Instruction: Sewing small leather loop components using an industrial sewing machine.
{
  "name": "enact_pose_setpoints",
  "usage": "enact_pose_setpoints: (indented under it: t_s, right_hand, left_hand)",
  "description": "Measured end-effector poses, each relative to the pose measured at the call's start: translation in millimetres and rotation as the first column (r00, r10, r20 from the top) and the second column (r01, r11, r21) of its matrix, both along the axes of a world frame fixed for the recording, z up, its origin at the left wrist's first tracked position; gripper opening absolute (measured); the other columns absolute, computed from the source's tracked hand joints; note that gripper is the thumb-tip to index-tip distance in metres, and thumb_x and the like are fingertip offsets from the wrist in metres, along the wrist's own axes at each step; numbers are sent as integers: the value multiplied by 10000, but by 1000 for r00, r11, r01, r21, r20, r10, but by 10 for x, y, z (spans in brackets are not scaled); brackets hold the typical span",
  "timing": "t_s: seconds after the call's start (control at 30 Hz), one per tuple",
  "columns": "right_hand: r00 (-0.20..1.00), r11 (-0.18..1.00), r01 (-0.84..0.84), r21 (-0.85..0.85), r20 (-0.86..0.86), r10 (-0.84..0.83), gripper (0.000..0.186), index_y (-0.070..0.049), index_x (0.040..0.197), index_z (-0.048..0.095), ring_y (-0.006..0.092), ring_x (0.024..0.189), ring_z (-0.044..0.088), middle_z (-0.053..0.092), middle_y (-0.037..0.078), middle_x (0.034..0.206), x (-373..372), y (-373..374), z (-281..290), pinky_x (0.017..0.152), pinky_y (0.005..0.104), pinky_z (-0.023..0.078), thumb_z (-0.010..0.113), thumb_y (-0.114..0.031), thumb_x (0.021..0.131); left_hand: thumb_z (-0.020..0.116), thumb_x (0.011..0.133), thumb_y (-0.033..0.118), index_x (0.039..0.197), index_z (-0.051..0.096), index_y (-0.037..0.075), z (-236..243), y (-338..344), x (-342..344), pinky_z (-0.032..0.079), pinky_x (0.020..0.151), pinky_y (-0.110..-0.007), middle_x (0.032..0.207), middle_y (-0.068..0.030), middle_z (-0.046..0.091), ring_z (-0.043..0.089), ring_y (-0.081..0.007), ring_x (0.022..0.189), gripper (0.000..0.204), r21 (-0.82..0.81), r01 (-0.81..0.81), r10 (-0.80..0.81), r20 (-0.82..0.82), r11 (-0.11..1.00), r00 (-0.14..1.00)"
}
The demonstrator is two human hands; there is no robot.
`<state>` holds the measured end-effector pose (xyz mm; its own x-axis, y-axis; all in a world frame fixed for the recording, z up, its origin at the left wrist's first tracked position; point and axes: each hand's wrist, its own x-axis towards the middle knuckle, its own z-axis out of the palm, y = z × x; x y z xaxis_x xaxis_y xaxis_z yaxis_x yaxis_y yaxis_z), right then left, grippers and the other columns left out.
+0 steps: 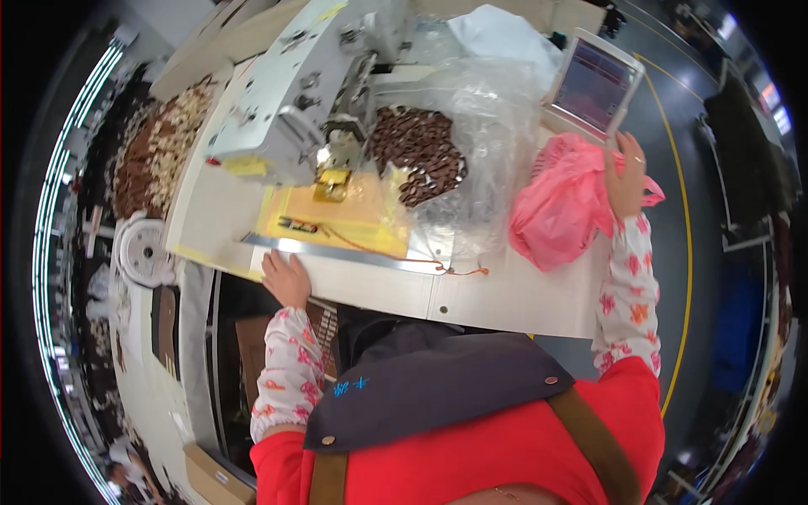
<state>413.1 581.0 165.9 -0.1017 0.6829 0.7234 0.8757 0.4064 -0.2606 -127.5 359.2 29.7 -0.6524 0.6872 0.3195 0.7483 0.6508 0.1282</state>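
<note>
My left hand [287, 279] rests at the near edge of the white worktable, fingers apart and holding nothing. It lies just below a metal strip [353, 256] along a yellow-covered patch. On that patch lie small thread snips [299, 225] tied to an orange cord. At the right side, my right hand [625, 178] is stretched out with its fingers extended, against the side of a pink plastic bag [562, 206]. Its fingertips come close to the base of a screen panel [594, 84]. The bag's contents are hidden.
A white industrial sewing machine [278, 93] stands at the back left. Beside it, many small dark brown pieces [421, 156] lie on clear plastic bagging [497, 126]. Farther left are a white round device [143, 251] and heaps of brown and cream pieces [164, 151].
</note>
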Motion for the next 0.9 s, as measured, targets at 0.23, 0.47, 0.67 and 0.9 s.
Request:
enact_pose_setpoints:
  t_s: [0.23, 0.47, 0.67, 0.9]
  right_hand:
    - [843, 770, -537, -345, -262, 471, 453, -28, 1057, 513, 367, 1051, 475, 478, 191, 1135, -1013, -2061, -719, 857, 424, 403, 634, 32, 624]
    - [940, 784, -252, -567, 50, 338, 606, -42, 1116, 487, 376, 1126, 413, 427, 187, 1213, -1384, -2200, -967, 916, 495, 334, 725, -217, 588]
    - [928, 723, -69, -687, 222, 300, 692, -50, 1190, 443, 360, 1194, 342, 387, 186, 1256, -1588, -2298, -897, 983, 513, 230, 689, -332, 608]
    - [879, 741, -17, -671, 343, 330, 669, 6, 1217, 388, 435, 1180, 314, 318, 244, 1286, -1695, -2272, -927, 971, 547, 230, 592, -326, 674]
  left_hand:
    - [440, 859, 259, 1270, 314, -34, -97, 142, -691, 245, 991, -465, 1292, -231, 349, 315, -365, 1207, 521, 129, 182, -177, -49, 975, 983]
    - [383, 853, 181, 1293, 322, -4, 167, 271, -1204, 200, 1026, -450, 1342, -216, 293, 260, -379, 1241, 481, -103, 610, -604, 90, 785, 792]
    - [423, 833, 206, 1314, 281, -6, 210, 318, -1269, 167, 1029, -475, 1362, -219, 255, 217, -409, 1253, 545, -108, 653, -627, 197, 750, 753]
    - [521, 765, 85, 1201, 437, -2, 260, 264, -1354, 227, 1005, -466, 1290, -193, 368, 306, -388, 1212, 453, 112, 762, -751, 307, 638, 584]
